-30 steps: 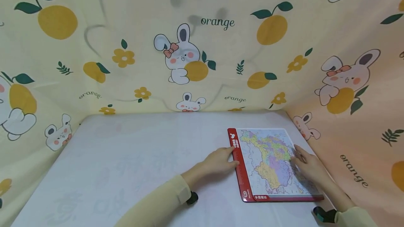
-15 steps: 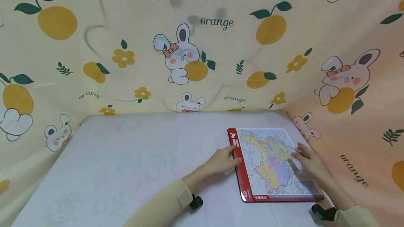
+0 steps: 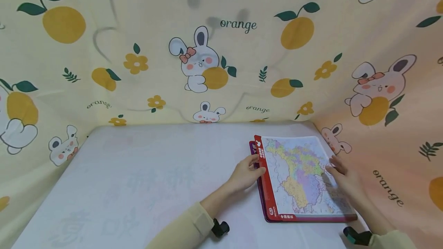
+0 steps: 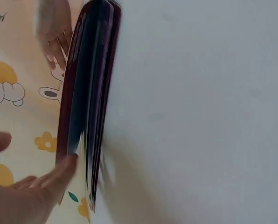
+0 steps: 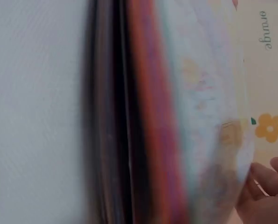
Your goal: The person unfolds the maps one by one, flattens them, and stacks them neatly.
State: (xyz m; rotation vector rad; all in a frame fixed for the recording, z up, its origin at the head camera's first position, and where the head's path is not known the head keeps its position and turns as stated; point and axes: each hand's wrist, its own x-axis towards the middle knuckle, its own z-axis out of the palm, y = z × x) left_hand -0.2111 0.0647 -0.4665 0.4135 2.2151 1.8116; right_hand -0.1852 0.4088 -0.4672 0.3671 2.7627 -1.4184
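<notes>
A map board (image 3: 301, 176) with a red border and a coloured printed map lies at the right of the table on a dark red-edged board (image 3: 262, 199). The upper one is raised a little at its left side, and the left wrist view shows a gap below it. My left hand (image 3: 245, 174) pinches that left edge, thumb on top and fingers beneath. At the opposite edge is my right hand (image 3: 346, 180), with its thumb above the map; in the right wrist view, its fingers (image 5: 267, 179) are loosely bent beside the board's edge. Whether they touch it, I cannot tell.
A white cloth covers the table (image 3: 145, 180). Behind and to the right hangs a cream curtain (image 3: 155, 30) printed with rabbits and oranges, its right side close to the boards. Both wrists wear small black devices.
My left hand has moved its fingers under the map board's left edge and lifted it off the lower board, shifting it slightly. My right hand has drawn back a little to the right.
</notes>
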